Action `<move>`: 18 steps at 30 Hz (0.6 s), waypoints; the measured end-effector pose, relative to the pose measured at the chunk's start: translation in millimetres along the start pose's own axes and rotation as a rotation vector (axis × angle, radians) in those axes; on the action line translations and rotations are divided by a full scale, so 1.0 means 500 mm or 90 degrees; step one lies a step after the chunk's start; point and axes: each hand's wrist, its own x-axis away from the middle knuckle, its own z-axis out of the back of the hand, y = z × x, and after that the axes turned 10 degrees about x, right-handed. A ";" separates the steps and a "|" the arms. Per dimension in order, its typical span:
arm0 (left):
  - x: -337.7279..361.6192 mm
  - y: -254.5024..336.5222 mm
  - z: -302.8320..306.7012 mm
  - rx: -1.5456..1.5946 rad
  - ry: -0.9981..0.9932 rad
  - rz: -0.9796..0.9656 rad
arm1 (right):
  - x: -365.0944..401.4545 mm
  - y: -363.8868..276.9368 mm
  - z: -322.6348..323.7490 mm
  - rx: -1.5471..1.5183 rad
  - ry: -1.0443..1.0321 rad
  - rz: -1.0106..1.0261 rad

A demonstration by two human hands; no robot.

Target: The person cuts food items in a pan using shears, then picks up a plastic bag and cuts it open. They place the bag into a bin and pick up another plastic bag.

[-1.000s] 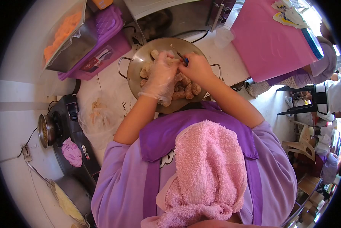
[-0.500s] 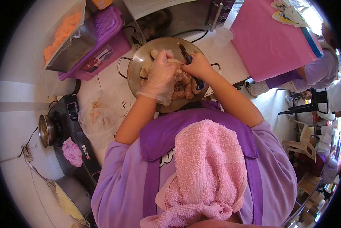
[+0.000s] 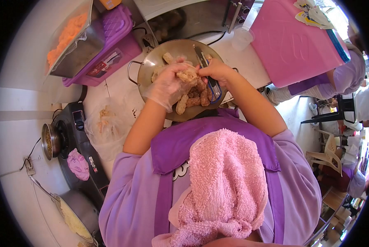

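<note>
My left hand, in a clear plastic glove, is closed around a pale, lumpy piece of food above the wide metal pan. Close against it, the fingers of my bare right hand pinch at the piece's right edge. A long tool, black and silver with blue edges, runs through my right hand; its exact kind is hidden by the fingers. Below both hands, several brown, sausage-like rolls lie in the pan, with paler pieces toward its far side.
Left of the pan lies a clear plastic bag beside a black stove. A purple bin and a metal container of orange food stand behind. Rightward are a plastic cup, a pink box and another person.
My left hand has turned, bringing the pale piece into view. The tool in my right hand has tilted and shows more of its length. More rolls are visible.
</note>
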 end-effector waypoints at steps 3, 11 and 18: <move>0.001 -0.015 0.011 0.195 -0.071 0.013 | 0.004 -0.006 -0.001 -0.038 -0.014 0.005; 0.010 0.016 -0.002 0.095 -0.140 0.043 | 0.024 -0.043 0.004 0.045 0.046 0.051; 0.036 -0.010 -0.040 -0.146 -0.067 -0.036 | 0.022 -0.051 -0.004 0.150 0.074 0.069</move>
